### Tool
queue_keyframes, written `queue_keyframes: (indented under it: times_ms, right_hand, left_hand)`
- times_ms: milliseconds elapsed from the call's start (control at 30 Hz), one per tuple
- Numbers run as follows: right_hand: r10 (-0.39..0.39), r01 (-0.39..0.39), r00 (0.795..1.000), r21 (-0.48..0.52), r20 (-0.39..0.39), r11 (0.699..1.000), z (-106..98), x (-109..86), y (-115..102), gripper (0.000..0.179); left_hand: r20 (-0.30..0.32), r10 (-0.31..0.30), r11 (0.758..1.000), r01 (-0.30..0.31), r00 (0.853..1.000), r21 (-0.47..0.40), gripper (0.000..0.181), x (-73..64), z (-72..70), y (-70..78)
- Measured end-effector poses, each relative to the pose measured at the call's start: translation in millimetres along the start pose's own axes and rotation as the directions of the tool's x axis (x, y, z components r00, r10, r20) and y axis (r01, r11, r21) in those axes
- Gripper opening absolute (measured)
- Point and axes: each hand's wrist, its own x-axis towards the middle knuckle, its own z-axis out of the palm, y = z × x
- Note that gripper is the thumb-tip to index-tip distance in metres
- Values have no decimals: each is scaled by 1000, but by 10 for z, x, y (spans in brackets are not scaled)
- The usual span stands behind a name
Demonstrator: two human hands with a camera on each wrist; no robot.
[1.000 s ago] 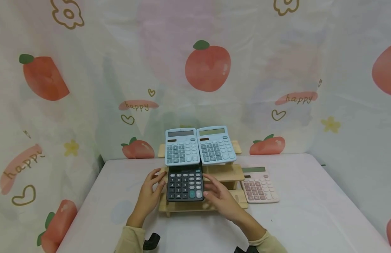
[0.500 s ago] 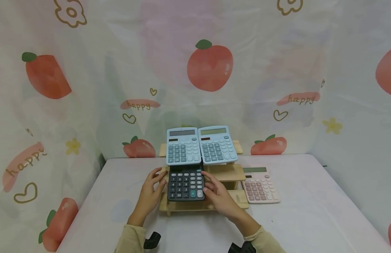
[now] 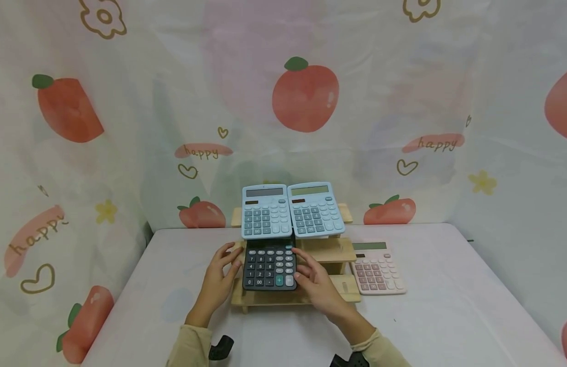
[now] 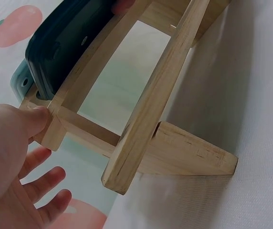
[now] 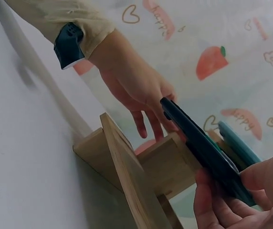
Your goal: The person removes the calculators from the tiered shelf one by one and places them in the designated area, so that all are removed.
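Note:
A black calculator (image 3: 270,267) leans on the middle tier of a stepped wooden rack (image 3: 326,251). Its right edge is pinched by my right hand (image 3: 321,285), thumb in front and fingers behind, as the right wrist view shows. My left hand (image 3: 217,284) is at the rack's left end. In the left wrist view the thumb of this left hand (image 4: 5,152) touches the wooden rail (image 4: 55,129) beside the calculator, and the other fingers spread loosely. Two light blue calculators (image 3: 267,211) stand side by side on the top tier, overlapping the black one's upper part.
Right of the rack a pink calculator (image 3: 378,270) lies on the white-covered table (image 3: 430,326), partly behind the rack's side. The rack's front tier (image 3: 288,298) is below the black calculator. A fruit-printed cloth backdrop (image 3: 356,102) rises behind and at both sides.
My right hand has moved slightly left, its index finger now on the black calculator's upper right edge. The left hand stays about where it was; the whole view has shifted a little.

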Motion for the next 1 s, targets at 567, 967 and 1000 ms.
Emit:
queue_keyframes:
  times_ms: [567, 967, 1000]
  right_hand:
    - [59, -57, 997, 51, -48, 997, 0, -96, -43, 62]
    - [92, -91, 995, 35, -46, 995, -62, -225, -76, 61]
    - [90, -89, 995, 30, -45, 996, -68, -239, -82, 61]
  left_hand:
    - [-5, -9, 1000, 9, 1000, -10, 39, -2, 10, 3]
    - [-3, -8, 1000, 8, 1000, -5, 38, -9, 10, 0]
    - [-3, -8, 1000, 8, 1000, -7, 38, -10, 8, 1]
